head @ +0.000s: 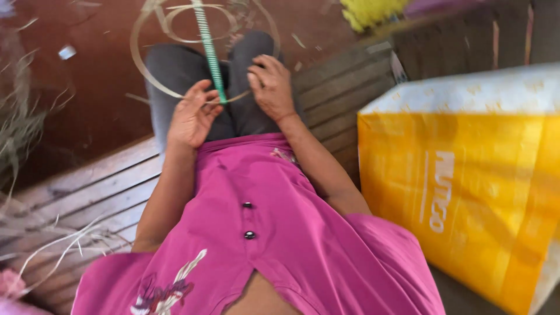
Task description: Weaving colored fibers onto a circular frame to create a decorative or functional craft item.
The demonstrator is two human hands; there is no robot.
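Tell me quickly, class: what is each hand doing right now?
Left hand: fingers loosely curled, pinching the thin cane strip beside the green-and-white wrapped rod.
Right hand: palm down on the knee, fingers bent over the strip; grip cannot be told.

Your left hand (pixel 192 116) is half curled, palm up, fingers loosely pinching. Your right hand (pixel 271 87) lies palm down, fingers bent, both forearms reaching forward.
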